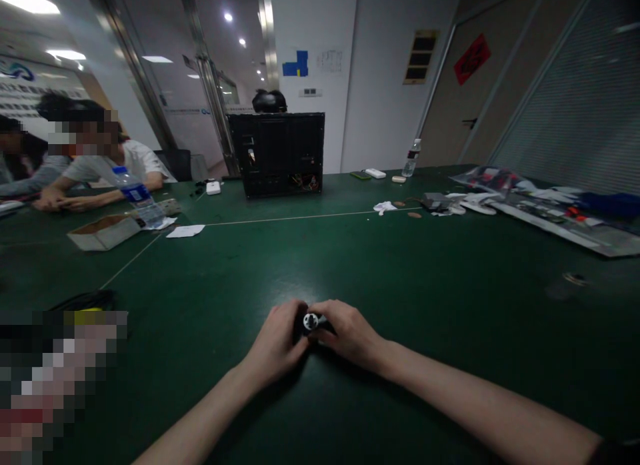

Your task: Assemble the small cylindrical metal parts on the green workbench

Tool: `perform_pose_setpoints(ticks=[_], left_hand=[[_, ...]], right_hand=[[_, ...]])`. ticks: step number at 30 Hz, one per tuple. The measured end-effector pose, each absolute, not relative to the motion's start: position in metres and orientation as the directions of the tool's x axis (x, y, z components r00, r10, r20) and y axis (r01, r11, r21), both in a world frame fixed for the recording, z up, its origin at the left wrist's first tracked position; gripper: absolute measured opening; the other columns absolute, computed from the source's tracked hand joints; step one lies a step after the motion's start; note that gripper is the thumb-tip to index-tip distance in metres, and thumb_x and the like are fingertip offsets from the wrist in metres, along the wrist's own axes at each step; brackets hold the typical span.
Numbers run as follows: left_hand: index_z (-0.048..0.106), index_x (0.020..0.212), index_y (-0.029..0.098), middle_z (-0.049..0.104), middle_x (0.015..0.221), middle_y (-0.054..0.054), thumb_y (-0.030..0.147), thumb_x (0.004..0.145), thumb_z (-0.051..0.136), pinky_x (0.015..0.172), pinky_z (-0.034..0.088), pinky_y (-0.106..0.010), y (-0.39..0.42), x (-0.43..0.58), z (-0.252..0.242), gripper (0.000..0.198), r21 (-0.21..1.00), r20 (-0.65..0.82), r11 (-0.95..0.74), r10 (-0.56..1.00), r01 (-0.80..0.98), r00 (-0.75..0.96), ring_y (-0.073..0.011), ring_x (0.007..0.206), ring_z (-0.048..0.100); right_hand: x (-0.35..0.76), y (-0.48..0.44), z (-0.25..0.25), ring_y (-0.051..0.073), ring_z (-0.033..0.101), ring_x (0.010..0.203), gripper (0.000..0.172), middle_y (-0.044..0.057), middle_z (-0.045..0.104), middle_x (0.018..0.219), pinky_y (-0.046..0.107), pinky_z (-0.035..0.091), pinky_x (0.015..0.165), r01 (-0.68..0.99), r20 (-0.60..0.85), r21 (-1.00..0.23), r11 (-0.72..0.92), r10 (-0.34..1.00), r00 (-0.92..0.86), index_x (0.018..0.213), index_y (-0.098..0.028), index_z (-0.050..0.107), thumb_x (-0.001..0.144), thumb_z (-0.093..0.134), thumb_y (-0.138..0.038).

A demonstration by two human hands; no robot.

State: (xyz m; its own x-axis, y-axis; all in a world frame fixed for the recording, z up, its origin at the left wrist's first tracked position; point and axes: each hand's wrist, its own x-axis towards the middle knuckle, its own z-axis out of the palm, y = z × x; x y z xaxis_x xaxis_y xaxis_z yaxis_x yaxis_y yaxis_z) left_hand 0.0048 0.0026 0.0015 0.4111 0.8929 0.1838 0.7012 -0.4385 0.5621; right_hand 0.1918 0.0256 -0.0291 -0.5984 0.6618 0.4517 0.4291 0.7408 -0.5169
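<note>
Between my two hands, low over the green tabletop (240, 278), is a small dark cylinder (311, 321) with a round white-and-black end facing up. My left hand (280, 338) curls around its left side, thumb at the front. From the right, my right hand (347, 331) grips it with thumb and fingers close to the white end. Its lower part is hidden by my fingers, so I cannot make out its exact kind.
A black computer case (283, 155) stands at the back. A shallow box (105, 233) and a water bottle (137, 195) are left, near a seated person (135, 158). A loaded board (590, 235) lies right; a blurred transparent object (565, 286) is nearer.
</note>
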Motion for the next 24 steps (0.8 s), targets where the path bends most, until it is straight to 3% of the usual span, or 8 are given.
perform_pose_setpoints(ticks=[5, 9, 12, 17, 24], left_hand=[[0.052, 0.103, 0.017, 0.063, 0.102, -0.01, 0.017, 0.079, 0.055, 0.084, 0.045, -0.04, 0.002, 0.005, -0.001, 0.024, 0.589, 0.177, -0.444, 0.886, 0.675, 0.429, -0.0248, 0.093, 0.058], [0.045, 0.116, 0.018, 0.06, 0.111, -0.011, 0.024, 0.085, 0.054, 0.089, 0.044, -0.042, 0.001, 0.003, -0.004, 0.033, 0.705, 0.131, -0.367, 0.908, 0.607, 0.398, -0.0259, 0.102, 0.056], [0.039, 0.122, 0.019, 0.061, 0.113, -0.01, 0.026, 0.087, 0.052, 0.092, 0.043, -0.041, 0.001, 0.004, -0.003, 0.038, 0.82, 0.096, -0.295, 0.916, 0.49, 0.39, -0.0238, 0.104, 0.058], [0.032, 0.126, 0.02, 0.065, 0.104, -0.007, 0.028, 0.089, 0.049, 0.092, 0.042, -0.039, 0.001, 0.004, 0.002, 0.042, 0.912, 0.042, -0.21, 0.902, 0.352, 0.43, -0.0213, 0.1, 0.061], [0.04, 0.122, 0.019, 0.064, 0.098, -0.007, 0.042, 0.092, 0.039, 0.087, 0.044, -0.039, 0.001, -0.001, 0.007, 0.038, 0.862, 0.091, -0.27, 0.915, 0.429, 0.394, -0.0239, 0.095, 0.06]], right_hand=[[0.193, 0.024, -0.024, 0.018, 0.059, 0.094, 0.026, 0.007, 0.063, 0.104, 0.033, 0.046, 0.084, 0.404, 0.443, -0.545, 0.735, 0.661, -0.605, 0.112, -0.019, 0.052, 0.086, 0.055, -0.022], [0.197, 0.024, -0.018, 0.021, 0.055, 0.103, 0.054, 0.011, 0.058, 0.115, 0.035, 0.044, 0.09, 0.328, 0.423, -0.629, 0.705, 0.664, -0.616, 0.125, -0.016, 0.043, 0.078, 0.065, -0.032], [0.199, 0.026, -0.017, 0.021, 0.054, 0.102, 0.067, 0.011, 0.055, 0.118, 0.035, 0.045, 0.088, 0.287, 0.387, -0.688, 0.667, 0.672, -0.632, 0.129, -0.016, 0.039, 0.071, 0.07, -0.028], [0.198, 0.029, -0.019, 0.014, 0.057, 0.078, 0.056, 0.007, 0.06, 0.101, 0.026, 0.047, 0.069, 0.26, 0.28, -0.805, 0.533, 0.729, -0.625, 0.124, -0.017, 0.043, 0.073, 0.066, -0.021], [0.198, 0.033, -0.024, 0.015, 0.059, 0.082, 0.052, 0.006, 0.062, 0.098, 0.028, 0.047, 0.072, 0.199, 0.203, -0.902, 0.384, 0.781, -0.59, 0.121, -0.017, 0.046, 0.076, 0.067, -0.031]])
